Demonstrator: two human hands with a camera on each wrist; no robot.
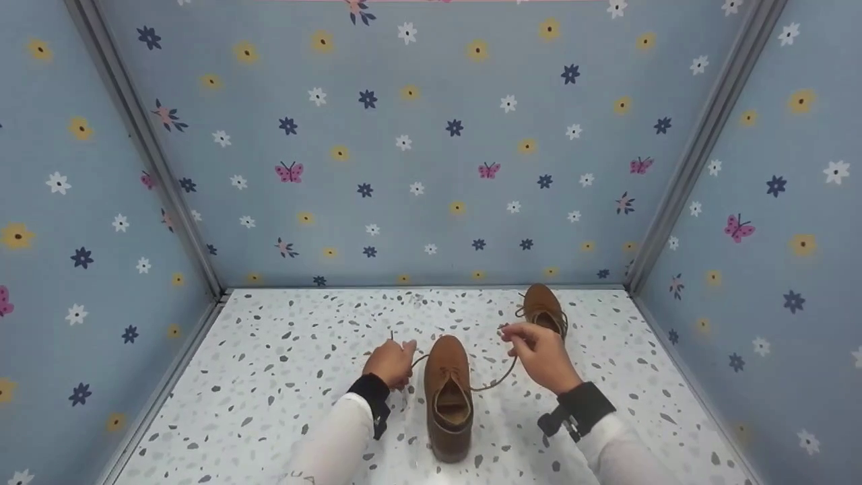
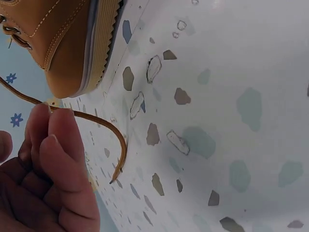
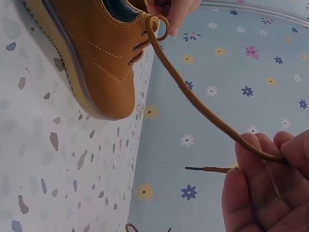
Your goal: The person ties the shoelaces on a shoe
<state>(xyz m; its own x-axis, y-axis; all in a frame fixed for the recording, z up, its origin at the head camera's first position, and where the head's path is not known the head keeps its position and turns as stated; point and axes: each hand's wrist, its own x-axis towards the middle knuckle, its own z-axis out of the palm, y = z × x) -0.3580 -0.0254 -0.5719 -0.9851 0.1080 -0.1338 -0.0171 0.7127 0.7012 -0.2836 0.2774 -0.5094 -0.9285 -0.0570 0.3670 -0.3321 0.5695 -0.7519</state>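
Observation:
A brown lace-up shoe stands upright on the floor between the two hands, toe pointing away from me. On its left side, my left hand pinches one end of the shoelace at the fingertips, and the loose tip hangs past them in the left wrist view. The right hand is raised to the right of the shoe, pinching the other lace end between thumb and fingers. That lace runs slack from the shoe's collar, its dark tip sticking out beyond the fingers. Crossed lacing shows at the eyelets.
A second brown shoe with laces stands farther back on the right, partly hidden by the right hand. White speckled floor lies underneath. Blue flowered panels enclose it at the back and both sides, joined by grey metal strips.

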